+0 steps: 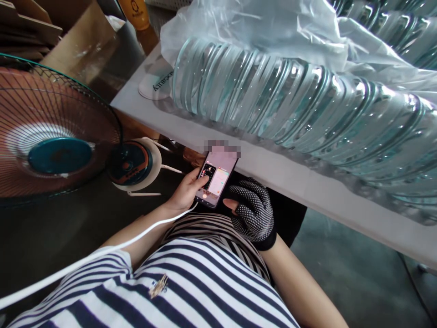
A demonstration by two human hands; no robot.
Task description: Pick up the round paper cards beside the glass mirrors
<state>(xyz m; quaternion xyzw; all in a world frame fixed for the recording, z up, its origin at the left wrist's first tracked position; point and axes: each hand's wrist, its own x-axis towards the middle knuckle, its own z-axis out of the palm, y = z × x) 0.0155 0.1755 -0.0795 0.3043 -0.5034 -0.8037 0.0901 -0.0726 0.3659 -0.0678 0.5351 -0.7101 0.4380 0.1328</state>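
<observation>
My bare left hand (186, 191) is wrapped round a smartphone (221, 171), its thumb lying on the lit screen. Two app windows show on the display, and part of its top is blurred out. From the phone's bottom end a white cable (136, 237) runs back past my left arm. My right hand (254, 212) wears a black knit glove with white dots, one bare fingertip poking out. Its fingers are curled in beside the phone, above my lap. Whatever they may enclose is hidden.
A white table (287, 166) carries a long row of clear, ribbed glass or plastic pieces (259, 91) under plastic film (266, 23). To the left stands a fan (59, 155) by a round blue-and-orange device (131, 164). Cardboard (82, 41) and an orange cup (134, 13) lie beyond.
</observation>
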